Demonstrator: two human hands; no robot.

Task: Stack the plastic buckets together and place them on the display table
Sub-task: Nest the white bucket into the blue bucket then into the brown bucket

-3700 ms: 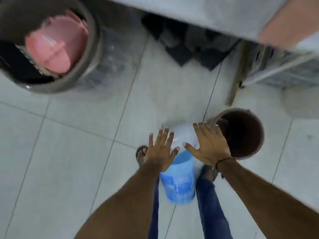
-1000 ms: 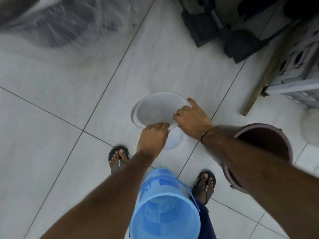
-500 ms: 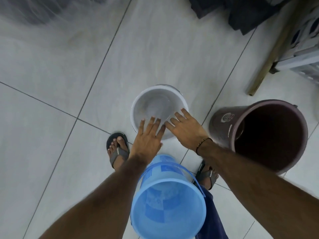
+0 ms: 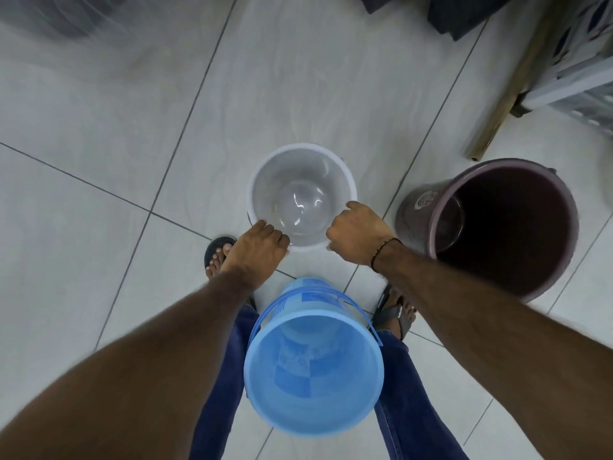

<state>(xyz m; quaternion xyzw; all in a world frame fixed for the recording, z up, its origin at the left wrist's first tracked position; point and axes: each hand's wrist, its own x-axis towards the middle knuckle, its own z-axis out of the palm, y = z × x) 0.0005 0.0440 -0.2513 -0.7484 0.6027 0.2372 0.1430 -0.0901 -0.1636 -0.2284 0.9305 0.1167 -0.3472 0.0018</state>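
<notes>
Head view shows three buckets on the tiled floor: your left hand (image 4: 257,249) and right hand (image 4: 356,234) are both curled closed on the near rim of the white bucket (image 4: 300,194) at centre; blue bucket (image 4: 313,373) stands between your legs, maroon bucket (image 4: 504,224) at right, its round emblem unreadable

The left hand (image 4: 257,249) and right hand (image 4: 356,235) curl over the near rim of the white bucket (image 4: 300,180), so their fingertips and that stretch of rim are hidden. The blue bucket (image 4: 313,370) covers the legs behind it, and whether it stands on the floor cannot be told. A wrapped grey shape (image 4: 63,14), dark objects (image 4: 457,11) and a pale crate (image 4: 577,61) are cut off by the frame's edges and blurred.
</notes>
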